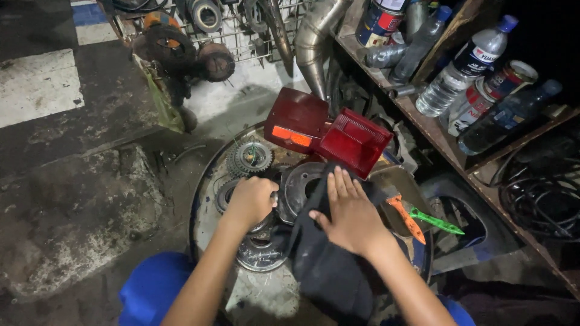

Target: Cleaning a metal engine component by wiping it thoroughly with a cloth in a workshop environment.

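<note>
My left hand (251, 201) is closed in a fist around a small metal part resting on round metal discs (260, 250) on top of a drum (208, 181). My right hand (347, 214) lies flat, fingers together, pressing a dark cloth (329, 271) onto a grey ring-shaped metal part (299, 184). Two toothed sprockets (251, 158) lie just beyond my left hand. Red tail-light lenses (353, 142) sit behind my right hand.
An orange-handled tool (406, 218) and a green-handled tool (436, 222) lie to the right. A wooden shelf (435, 130) holds plastic bottles (462, 66) and cans. An exhaust pipe (314, 42), a wire rack with parts and coiled cables (541, 199) surround the drum.
</note>
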